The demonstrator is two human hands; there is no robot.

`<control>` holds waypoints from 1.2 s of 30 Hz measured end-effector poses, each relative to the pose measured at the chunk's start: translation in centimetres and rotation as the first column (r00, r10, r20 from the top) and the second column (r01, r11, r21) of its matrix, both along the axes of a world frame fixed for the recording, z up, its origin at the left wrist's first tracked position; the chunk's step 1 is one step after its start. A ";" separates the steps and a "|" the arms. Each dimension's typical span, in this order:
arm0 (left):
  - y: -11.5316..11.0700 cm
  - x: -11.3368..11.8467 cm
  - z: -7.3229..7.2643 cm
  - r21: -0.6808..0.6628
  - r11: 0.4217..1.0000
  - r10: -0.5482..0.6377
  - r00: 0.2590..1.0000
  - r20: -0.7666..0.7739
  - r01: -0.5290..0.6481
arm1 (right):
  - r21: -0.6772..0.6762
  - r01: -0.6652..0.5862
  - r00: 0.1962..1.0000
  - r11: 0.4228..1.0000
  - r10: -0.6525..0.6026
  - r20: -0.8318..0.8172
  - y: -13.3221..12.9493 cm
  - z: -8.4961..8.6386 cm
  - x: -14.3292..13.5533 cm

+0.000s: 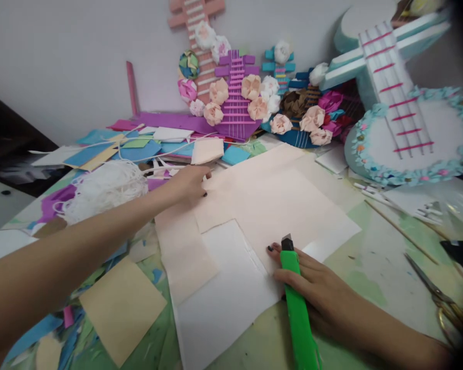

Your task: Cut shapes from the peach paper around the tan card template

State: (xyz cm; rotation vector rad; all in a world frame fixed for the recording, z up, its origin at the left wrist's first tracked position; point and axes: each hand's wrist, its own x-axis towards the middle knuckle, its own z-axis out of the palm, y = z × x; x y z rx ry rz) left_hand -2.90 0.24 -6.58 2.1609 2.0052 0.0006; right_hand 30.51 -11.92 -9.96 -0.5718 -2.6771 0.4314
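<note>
My right hand (312, 288) is wrapped around a green utility knife (296, 308), its short blade out and pointing away from me. The fingers behind the knife rest on a large sheet of peach paper (278, 195). My left hand (191, 184) reaches across to the sheet's left edge, its fingers curled in a pinch on the paper. White paper (224, 303) lies beneath, showing where the peach sheet has a straight-edged notch. A narrower peach strip (189, 257) overlaps the white on the left. Just beyond my left hand sits a small peach paper piece (208, 150).
A tan paper square (123, 308) lies among scraps at the left front, below a heap of white string (108, 190). Scissors (435, 293) and a thin stick (401, 231) lie right. Decorated model guitars (237, 92) lean along the wall, with a larger pale-blue one (405, 123) at right.
</note>
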 end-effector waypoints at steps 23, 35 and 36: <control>-4.8 -0.6 -0.6 0.126 0.986 0.113 0.994 0.001 -0.112 | 0.115 -0.007 0.997 0.993 -0.001 0.075 -1.8 -0.2 -0.4; -6.1 0.2 -1.7 0.083 0.984 0.141 0.976 0.163 -0.156 | 0.118 -0.049 0.998 0.992 0.044 0.043 -1.6 -0.2 -0.7; -6.1 0.2 -1.6 0.073 0.982 0.158 0.970 0.186 -0.174 | 0.109 -0.051 0.998 0.993 0.046 0.049 -1.6 -0.2 -0.7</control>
